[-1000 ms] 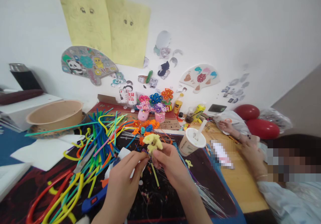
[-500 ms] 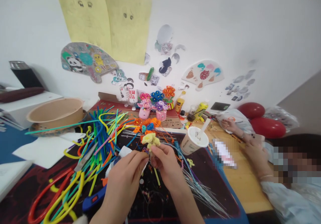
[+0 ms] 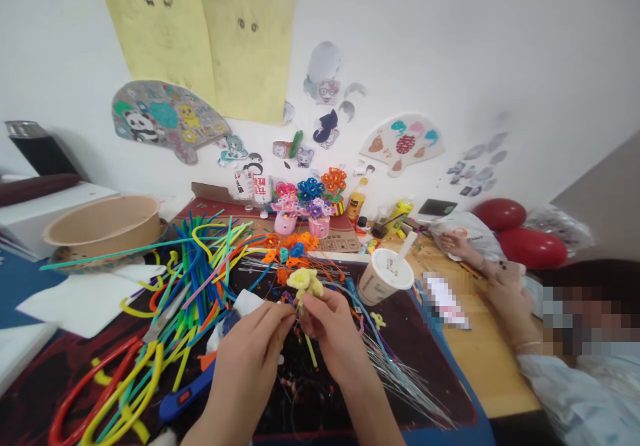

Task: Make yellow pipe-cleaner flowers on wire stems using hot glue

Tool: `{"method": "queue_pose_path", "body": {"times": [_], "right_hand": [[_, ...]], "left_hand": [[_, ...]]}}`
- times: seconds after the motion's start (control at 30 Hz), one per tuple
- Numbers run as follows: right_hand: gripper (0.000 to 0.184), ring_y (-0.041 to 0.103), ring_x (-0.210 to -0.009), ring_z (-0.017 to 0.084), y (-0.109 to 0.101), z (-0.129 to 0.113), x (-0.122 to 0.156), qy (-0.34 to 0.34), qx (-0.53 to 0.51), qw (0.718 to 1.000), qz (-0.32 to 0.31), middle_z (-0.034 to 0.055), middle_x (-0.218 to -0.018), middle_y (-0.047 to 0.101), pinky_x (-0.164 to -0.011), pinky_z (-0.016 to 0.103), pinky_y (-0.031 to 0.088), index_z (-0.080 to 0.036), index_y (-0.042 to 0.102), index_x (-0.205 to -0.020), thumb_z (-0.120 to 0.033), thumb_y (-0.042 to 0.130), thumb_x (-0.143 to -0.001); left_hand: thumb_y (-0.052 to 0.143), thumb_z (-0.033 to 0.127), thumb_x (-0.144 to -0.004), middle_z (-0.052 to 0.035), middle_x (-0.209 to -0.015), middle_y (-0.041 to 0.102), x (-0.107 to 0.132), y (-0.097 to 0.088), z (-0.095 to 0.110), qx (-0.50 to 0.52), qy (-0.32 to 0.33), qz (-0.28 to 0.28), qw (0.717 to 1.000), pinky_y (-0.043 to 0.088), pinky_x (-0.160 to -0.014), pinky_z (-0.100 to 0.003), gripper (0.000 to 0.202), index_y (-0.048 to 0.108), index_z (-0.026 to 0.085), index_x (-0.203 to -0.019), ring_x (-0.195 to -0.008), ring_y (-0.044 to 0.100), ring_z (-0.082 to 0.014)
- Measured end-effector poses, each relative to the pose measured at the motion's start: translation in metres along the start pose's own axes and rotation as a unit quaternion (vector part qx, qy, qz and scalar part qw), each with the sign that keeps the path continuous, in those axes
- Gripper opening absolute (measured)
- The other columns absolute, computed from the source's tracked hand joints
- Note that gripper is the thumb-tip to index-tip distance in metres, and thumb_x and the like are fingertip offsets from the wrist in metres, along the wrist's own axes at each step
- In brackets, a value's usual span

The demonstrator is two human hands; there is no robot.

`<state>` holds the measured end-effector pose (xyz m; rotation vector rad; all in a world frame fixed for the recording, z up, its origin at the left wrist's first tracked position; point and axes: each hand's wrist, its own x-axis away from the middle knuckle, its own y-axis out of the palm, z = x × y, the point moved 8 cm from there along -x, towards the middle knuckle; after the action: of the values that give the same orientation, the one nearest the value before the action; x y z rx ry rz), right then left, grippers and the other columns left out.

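Observation:
A pale yellow pipe-cleaner flower (image 3: 304, 281) stands upright above the dark mat, and my right hand (image 3: 340, 336) is closed on it just below the blossoms. A thin yellow-green stem (image 3: 311, 351) hangs beneath the fingers. My left hand (image 3: 250, 346) is also closed, its thumb and fingertips pinched together against the flower's lower side; what lies between them is too small to make out. Loose orange and blue pipe-cleaner blossoms (image 3: 295, 249) lie behind the hands. Left of my left hand is a heap of coloured pipe cleaners (image 3: 195, 279).
A lidded drink cup (image 3: 383, 279) stands right of my hands, near thin wires (image 3: 405, 386). Scissors (image 3: 100, 389) and a blue-handled tool (image 3: 187, 396) lie at left. Finished flower pots (image 3: 319, 226) stand behind. At right, another person's hands (image 3: 510, 303) rest by the wooden table.
The view has shifted slightly, so the wall pictures and tabletop things sit a little further left. Both hands keep nearly the same hold at the flower.

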<state>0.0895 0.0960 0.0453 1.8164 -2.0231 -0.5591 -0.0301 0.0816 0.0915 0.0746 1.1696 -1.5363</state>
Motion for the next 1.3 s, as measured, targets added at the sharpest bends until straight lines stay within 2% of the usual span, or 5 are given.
{"method": "queue_pose_path", "body": {"times": [0.43,0.63,0.93,1.13,1.3], "right_hand": [[0.065,0.060,-0.077,0.016,-0.022,-0.010,0.018,0.024,0.021,0.991,-0.133,0.0048,-0.096,0.064,-0.069,0.027,0.050,-0.023,0.065,-0.125,-0.053,0.082,-0.070],[0.049,0.057,-0.075,0.013,-0.034,0.008,0.032,0.055,0.073,0.985,-0.144,0.0031,-0.091,0.061,-0.065,0.022,0.047,-0.018,0.072,-0.105,-0.045,0.086,-0.068],[0.032,0.057,-0.051,0.011,-0.045,0.055,0.060,0.144,-0.090,0.981,-0.098,-0.0017,-0.065,0.058,-0.049,0.020,0.040,-0.016,0.063,-0.089,-0.042,0.079,-0.077],[0.022,0.051,-0.053,0.007,-0.090,0.038,0.070,0.091,-0.109,0.990,0.017,-0.0012,-0.073,0.057,-0.051,0.020,0.038,-0.017,0.065,-0.093,-0.032,0.076,-0.082],[0.027,0.047,-0.058,0.008,-0.117,0.019,0.068,0.019,-0.160,0.979,0.129,-0.0034,-0.074,0.052,-0.057,0.021,0.043,-0.022,0.064,-0.098,-0.029,0.079,-0.077]], "left_hand": [[0.042,0.023,-0.099,0.0026,-0.079,0.070,0.001,-0.004,0.002,0.018,0.021,-0.060,0.998,0.047,-0.062,-0.020,0.021,0.060,0.024,-0.087,-0.068,0.067,-0.0126],[0.044,0.021,-0.097,0.0043,-0.075,0.070,0.011,0.012,-0.004,0.020,0.016,-0.114,0.993,0.047,-0.062,-0.020,0.021,0.060,0.024,-0.083,-0.068,0.067,-0.0126],[0.046,0.021,-0.096,0.0033,-0.075,0.071,0.031,0.030,0.005,-0.008,-0.003,-0.168,0.986,0.050,-0.060,-0.025,0.020,0.063,0.025,-0.085,-0.068,0.069,-0.0163],[0.041,0.039,-0.098,0.0020,-0.081,0.077,0.063,-0.022,-0.028,-0.160,-0.024,-0.085,0.983,0.053,-0.064,-0.032,0.031,0.068,0.028,-0.088,-0.069,0.074,-0.0201],[0.040,0.049,-0.093,-0.0068,-0.097,0.078,0.111,-0.068,-0.091,-0.250,-0.197,-0.078,0.945,0.055,-0.076,-0.042,0.039,0.070,0.024,-0.095,-0.084,0.075,-0.0284]]}}
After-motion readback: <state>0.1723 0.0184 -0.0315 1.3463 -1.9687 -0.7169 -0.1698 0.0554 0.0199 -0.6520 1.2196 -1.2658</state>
